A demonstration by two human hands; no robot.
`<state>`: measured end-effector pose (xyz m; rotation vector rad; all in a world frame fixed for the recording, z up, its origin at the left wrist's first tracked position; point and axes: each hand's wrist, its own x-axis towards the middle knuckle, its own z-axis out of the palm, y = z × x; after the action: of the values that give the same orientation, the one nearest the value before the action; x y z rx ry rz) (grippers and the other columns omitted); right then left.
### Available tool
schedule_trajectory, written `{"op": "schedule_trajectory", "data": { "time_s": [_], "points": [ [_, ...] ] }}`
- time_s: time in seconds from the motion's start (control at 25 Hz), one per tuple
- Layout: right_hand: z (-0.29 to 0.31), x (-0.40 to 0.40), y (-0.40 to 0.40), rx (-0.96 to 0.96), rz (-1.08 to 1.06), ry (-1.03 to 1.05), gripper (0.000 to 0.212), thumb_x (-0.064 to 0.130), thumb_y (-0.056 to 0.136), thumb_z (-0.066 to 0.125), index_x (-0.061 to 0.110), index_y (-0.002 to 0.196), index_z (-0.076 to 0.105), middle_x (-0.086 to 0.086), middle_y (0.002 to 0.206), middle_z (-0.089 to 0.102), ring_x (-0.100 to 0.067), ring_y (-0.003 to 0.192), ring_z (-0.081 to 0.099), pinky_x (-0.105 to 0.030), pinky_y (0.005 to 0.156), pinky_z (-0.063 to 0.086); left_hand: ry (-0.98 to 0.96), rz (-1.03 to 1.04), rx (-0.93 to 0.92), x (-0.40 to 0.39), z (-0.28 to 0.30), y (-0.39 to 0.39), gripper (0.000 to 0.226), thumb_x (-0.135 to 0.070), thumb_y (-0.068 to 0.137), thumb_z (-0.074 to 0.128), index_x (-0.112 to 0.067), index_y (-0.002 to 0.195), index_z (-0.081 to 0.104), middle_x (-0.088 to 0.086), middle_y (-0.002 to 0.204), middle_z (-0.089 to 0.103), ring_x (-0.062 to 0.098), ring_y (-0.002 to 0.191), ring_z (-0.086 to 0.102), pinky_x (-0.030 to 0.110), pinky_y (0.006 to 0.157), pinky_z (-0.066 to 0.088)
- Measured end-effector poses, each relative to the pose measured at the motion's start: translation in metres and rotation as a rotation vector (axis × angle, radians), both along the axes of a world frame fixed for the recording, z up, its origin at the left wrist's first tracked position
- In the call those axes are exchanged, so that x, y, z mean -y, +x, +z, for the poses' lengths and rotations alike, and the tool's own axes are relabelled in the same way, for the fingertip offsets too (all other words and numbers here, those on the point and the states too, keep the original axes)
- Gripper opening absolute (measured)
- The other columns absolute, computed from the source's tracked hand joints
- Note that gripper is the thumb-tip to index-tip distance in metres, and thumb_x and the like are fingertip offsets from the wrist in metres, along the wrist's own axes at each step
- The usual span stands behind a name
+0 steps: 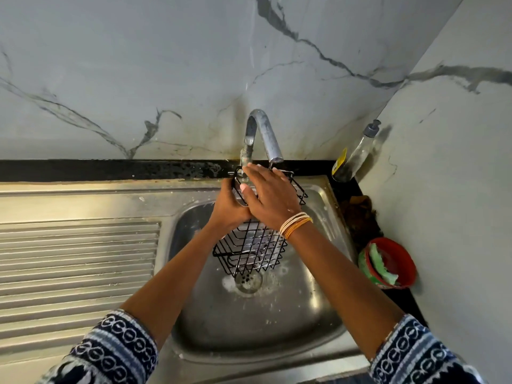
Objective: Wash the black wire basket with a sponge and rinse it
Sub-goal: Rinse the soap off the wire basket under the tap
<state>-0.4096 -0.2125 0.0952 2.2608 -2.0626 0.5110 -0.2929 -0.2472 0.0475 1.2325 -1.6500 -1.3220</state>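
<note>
Black wire basket (pixel 250 246) is up over the steel sink (pixel 313 309), held under the tap (pixel 261 134). Our left hand (pixel 228 207) curls around its upper-left edge. Our right hand (pixel 267 198) lies flat across the top, fingers straight, reaching toward the tap base. Drain (pixel 248 281) with foam sits right below the basket. Green sponge (pixel 381 266) is in a red tub (pixel 401 270) on the right counter, soap bottle (pixel 357 152) in the corner.

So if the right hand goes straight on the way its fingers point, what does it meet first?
The right hand points up-left toward the tap's base, just past its fingertips. That would likely come first, though depth is unclear; the basket lies under the palm.
</note>
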Motion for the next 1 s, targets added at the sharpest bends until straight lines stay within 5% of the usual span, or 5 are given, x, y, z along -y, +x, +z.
{"op": "schedule_trajectory", "data": {
  "time_s": [0.16,0.32,0.52,0.84,1.0],
  "points": [
    [0.012,0.013,-0.01,0.145,-0.143,0.311,0.05,0.035,0.097,0.04,0.016,0.144,0.038,-0.007,0.146,0.045,-0.026,0.132,0.043,-0.041,0.108,0.035,-0.016,-0.06,0.042,-0.007,0.002,-0.008,0.076,-0.023,0.049,0.089,-0.015,0.11,0.044,-0.006,0.1,0.057,0.004,0.086,0.056,0.013,0.069,0.044],
    [0.008,0.001,0.0,0.077,-0.037,0.197,0.051,0.026,0.097,0.044,0.01,0.145,0.033,-0.01,0.148,0.04,-0.027,0.134,0.04,-0.038,0.106,0.037,-0.021,-0.111,0.108,-0.008,0.004,-0.007,0.085,-0.027,0.045,0.088,-0.012,0.114,0.041,0.004,0.107,0.059,0.021,0.094,0.06,0.034,0.074,0.054],
    [-0.006,-0.008,-0.032,0.477,-0.091,0.23,0.048,0.047,0.099,0.038,0.026,0.141,0.044,-0.006,0.14,0.053,-0.022,0.127,0.05,-0.043,0.109,0.036,0.028,-0.132,0.084,-0.011,0.01,0.007,0.084,-0.035,0.041,0.078,-0.015,0.115,0.042,0.008,0.109,0.055,0.019,0.094,0.055,0.034,0.074,0.053],
    [0.0,-0.002,-0.008,0.293,0.023,0.26,0.045,0.033,0.102,0.029,0.017,0.144,0.037,-0.006,0.149,0.04,-0.02,0.141,0.029,-0.041,0.116,0.019,0.07,-0.19,0.038,-0.012,0.005,0.011,0.085,-0.028,0.044,0.084,-0.016,0.114,0.038,0.015,0.11,0.057,0.023,0.096,0.059,0.045,0.083,0.055],
    [0.01,0.012,-0.044,0.39,-0.109,0.227,0.035,0.038,0.1,0.038,0.018,0.089,0.064,-0.004,0.078,0.066,-0.019,0.071,0.06,-0.03,0.07,0.043,0.123,-0.203,-0.093,-0.007,0.012,0.022,0.085,-0.009,0.054,0.083,-0.016,0.126,0.037,0.001,0.112,0.056,0.012,0.1,0.057,0.017,0.079,0.051]
  ]
}}
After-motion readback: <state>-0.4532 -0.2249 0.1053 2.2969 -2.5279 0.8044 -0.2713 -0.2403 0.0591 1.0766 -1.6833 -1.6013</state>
